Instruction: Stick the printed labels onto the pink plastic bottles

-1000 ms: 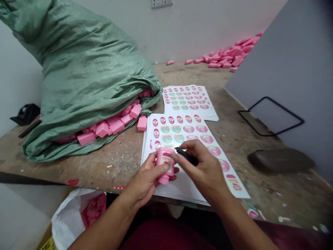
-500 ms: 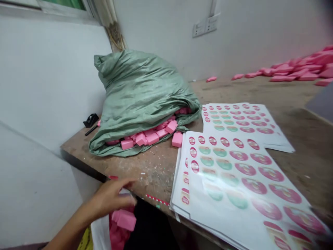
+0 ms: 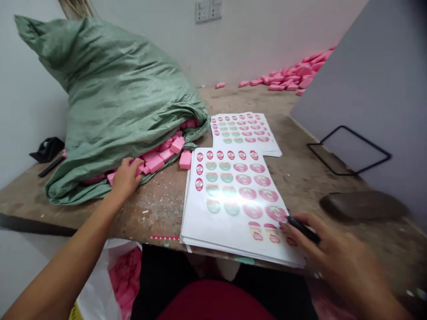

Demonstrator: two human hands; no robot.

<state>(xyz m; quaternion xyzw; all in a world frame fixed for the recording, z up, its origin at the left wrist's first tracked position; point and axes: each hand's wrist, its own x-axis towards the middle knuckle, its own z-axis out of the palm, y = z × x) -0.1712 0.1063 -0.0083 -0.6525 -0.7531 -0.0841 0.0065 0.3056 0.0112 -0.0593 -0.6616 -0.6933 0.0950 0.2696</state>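
My left hand [image 3: 126, 180] lies at the mouth of a green woven sack [image 3: 113, 93], its fingers curled over a pink plastic bottle [image 3: 138, 167] among several others [image 3: 155, 163]. Nearest the middle of the wooden workbench [image 3: 156, 218] is a stack of printed sticker sheets [image 3: 233, 195] with pink and green oval labels. My right hand [image 3: 328, 253] rests at that stack's right corner, holding a small black tool [image 3: 303, 230]. Its exact kind is hidden by my fingers.
A second sticker stack [image 3: 245, 131] lies behind the first. Many pink bottles [image 3: 290, 78] are heaped at the far right of the bench. A grey board [image 3: 363, 89], black wire frame [image 3: 348, 150], dark flat object [image 3: 362, 206], and black tape dispenser [image 3: 47, 150] stand around. A white bag [image 3: 106, 284] sits below the edge.
My left hand no longer holds the labelled bottle over the sheets; it went down by the white bag and now lies at the sack's mouth. My right hand has moved right with the black tool.
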